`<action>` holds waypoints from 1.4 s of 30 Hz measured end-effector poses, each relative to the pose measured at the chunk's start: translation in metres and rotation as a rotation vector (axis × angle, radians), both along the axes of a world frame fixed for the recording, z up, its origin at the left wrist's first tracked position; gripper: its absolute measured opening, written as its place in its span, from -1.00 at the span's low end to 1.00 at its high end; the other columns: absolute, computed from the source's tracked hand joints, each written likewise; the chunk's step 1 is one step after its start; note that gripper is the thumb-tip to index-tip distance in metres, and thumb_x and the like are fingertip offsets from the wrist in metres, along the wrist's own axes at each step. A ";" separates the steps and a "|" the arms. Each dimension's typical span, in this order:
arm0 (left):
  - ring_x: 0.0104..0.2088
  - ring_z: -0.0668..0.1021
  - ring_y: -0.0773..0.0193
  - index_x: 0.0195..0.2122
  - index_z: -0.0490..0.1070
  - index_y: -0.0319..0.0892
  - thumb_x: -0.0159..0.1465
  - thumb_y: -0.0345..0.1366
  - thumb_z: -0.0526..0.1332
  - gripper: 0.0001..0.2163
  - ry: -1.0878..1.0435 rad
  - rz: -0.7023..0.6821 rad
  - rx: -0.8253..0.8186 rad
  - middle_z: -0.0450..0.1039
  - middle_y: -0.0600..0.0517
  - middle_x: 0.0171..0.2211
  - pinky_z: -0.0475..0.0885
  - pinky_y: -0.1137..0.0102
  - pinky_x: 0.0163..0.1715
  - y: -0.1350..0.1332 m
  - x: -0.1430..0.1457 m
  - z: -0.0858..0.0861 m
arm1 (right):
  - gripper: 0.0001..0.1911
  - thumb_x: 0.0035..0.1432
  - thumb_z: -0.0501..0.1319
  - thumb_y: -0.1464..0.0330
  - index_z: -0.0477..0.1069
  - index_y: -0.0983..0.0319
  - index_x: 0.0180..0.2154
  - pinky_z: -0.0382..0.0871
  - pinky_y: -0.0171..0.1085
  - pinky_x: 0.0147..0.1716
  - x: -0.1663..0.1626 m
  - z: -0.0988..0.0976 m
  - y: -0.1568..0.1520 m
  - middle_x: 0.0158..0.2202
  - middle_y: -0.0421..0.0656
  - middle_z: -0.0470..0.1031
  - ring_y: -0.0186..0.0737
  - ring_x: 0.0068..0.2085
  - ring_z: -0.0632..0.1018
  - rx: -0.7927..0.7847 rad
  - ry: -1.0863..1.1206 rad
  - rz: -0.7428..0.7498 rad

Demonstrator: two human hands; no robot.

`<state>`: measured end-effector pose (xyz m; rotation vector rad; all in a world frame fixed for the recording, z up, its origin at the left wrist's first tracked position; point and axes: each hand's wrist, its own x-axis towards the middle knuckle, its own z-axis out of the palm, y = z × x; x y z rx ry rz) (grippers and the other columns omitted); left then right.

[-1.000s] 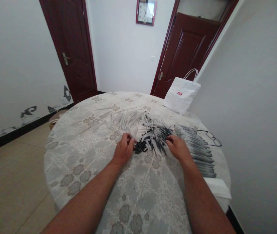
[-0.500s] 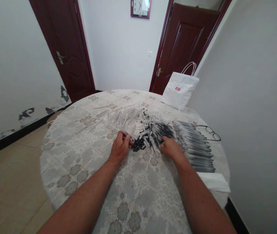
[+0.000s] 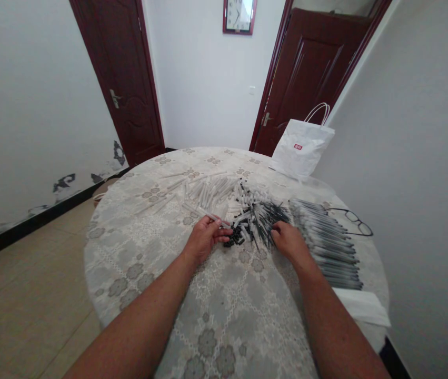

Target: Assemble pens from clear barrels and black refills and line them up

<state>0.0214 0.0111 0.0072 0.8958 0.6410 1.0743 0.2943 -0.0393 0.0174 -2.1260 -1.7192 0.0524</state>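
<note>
Your left hand (image 3: 203, 238) pinches a thin clear plastic pen barrel (image 3: 210, 215) just left of the little black pen caps (image 3: 235, 240) mid-table. Your right hand (image 3: 290, 240) rests curled on the dark pen pile (image 3: 265, 217); can't tell if it's gripping one, fingertips are hidden. Finished pens (image 3: 328, 242) lie in a row beside it on the round lace-covered table (image 3: 231, 305).

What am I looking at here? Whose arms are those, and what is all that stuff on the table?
The picture comes from a small camera worn on a person's head, so you see what that person sees: their own two bare arms reaching forward. No robot here.

The round table has a lacy, flowered cloth. The left hand pinches a pale tube, like an empty pen barrel, beside a pile of pale tubes. The right hand rests on a heap of thin black sticks; whether it grips one is hard to tell. Between the hands lie small black caps. To the right is a neat row of finished-looking pens, then a pair of glasses. A white paper bag stands at the back, and a clock hangs on the wall.
</note>
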 end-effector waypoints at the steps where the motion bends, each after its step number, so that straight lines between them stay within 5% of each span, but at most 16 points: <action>1: -0.27 0.67 0.14 -0.19 0.30 -0.18 0.22 -0.23 0.33 -0.75 -0.020 -0.013 -0.014 0.56 -0.09 -0.17 0.59 0.34 -0.40 0.000 0.000 0.000 | -0.77 0.19 0.13 0.35 0.54 0.24 -0.21 0.32 -0.23 -0.17 -0.001 0.001 0.000 -0.22 -0.01 0.60 -0.10 -0.17 0.57 0.047 0.035 -0.025; 5: -0.21 0.67 0.10 -0.18 0.30 -0.19 0.23 -0.27 0.33 -0.76 -0.094 -0.064 -0.055 0.57 -0.13 -0.14 0.59 0.30 -0.33 -0.002 -0.002 0.001 | -0.76 0.19 0.17 0.22 0.47 0.23 -0.21 0.39 -0.23 -0.26 -0.020 0.011 0.003 -0.25 -0.06 0.60 -0.12 -0.23 0.57 0.266 0.536 -0.017; 8: -0.19 0.67 0.09 -0.18 0.29 -0.20 0.23 -0.30 0.33 -0.76 -0.143 -0.095 -0.072 0.58 -0.16 -0.13 0.59 0.27 -0.26 -0.003 -0.004 0.002 | -0.74 0.16 0.24 0.15 0.40 0.21 -0.24 0.41 -0.30 -0.44 -0.050 0.016 0.002 -0.21 -0.09 0.60 -0.19 -0.29 0.58 0.320 1.090 0.178; 11: -0.18 0.67 0.09 -0.19 0.29 -0.19 0.23 -0.32 0.34 -0.77 -0.183 -0.105 -0.086 0.59 -0.15 -0.14 0.59 0.26 -0.22 -0.003 -0.006 0.002 | -0.73 0.10 0.33 0.18 0.41 0.20 -0.24 0.48 -0.30 -0.43 -0.079 0.013 -0.001 -0.16 -0.10 0.59 -0.20 -0.28 0.61 0.314 1.330 0.315; 18: -0.09 0.65 -0.01 -0.21 0.33 -0.21 0.25 -0.30 0.32 -0.81 -0.232 -0.182 -0.064 0.59 -0.17 -0.14 0.57 0.26 -0.17 -0.004 -0.006 0.001 | -0.80 0.12 0.32 0.23 0.45 0.18 -0.24 0.53 -0.24 -0.32 -0.104 0.000 -0.004 -0.12 -0.11 0.57 -0.23 -0.27 0.60 0.317 1.313 0.354; 30: -0.17 0.67 0.10 -0.19 0.30 -0.20 0.24 -0.33 0.34 -0.78 -0.233 -0.174 -0.117 0.60 -0.16 -0.15 0.58 0.22 -0.15 -0.006 -0.005 0.000 | -0.77 0.12 0.32 0.20 0.51 0.19 -0.23 0.40 -0.32 -0.48 -0.109 0.000 -0.008 -0.36 -0.19 0.55 -0.27 -0.42 0.51 0.245 1.113 0.311; 35: -0.19 0.67 0.12 -0.18 0.29 -0.19 0.24 -0.33 0.34 -0.76 -0.244 -0.156 -0.109 0.60 -0.13 -0.18 0.57 0.18 -0.10 -0.006 -0.005 0.000 | -0.59 0.04 0.37 0.18 0.47 0.16 -0.06 0.41 -0.31 -0.48 -0.108 -0.002 -0.008 -0.15 -0.12 0.57 -0.23 -0.34 0.54 0.200 1.173 0.343; 42: -0.19 0.67 0.11 -0.20 0.28 -0.18 0.22 -0.33 0.36 -0.75 -0.256 -0.099 -0.113 0.60 -0.06 -0.24 0.56 0.16 -0.09 -0.004 -0.003 -0.001 | -0.60 0.25 0.11 0.04 0.38 0.13 -0.02 0.36 -0.33 -0.52 -0.100 -0.001 -0.005 -0.18 -0.13 0.51 -0.30 -0.42 0.50 0.471 1.392 0.228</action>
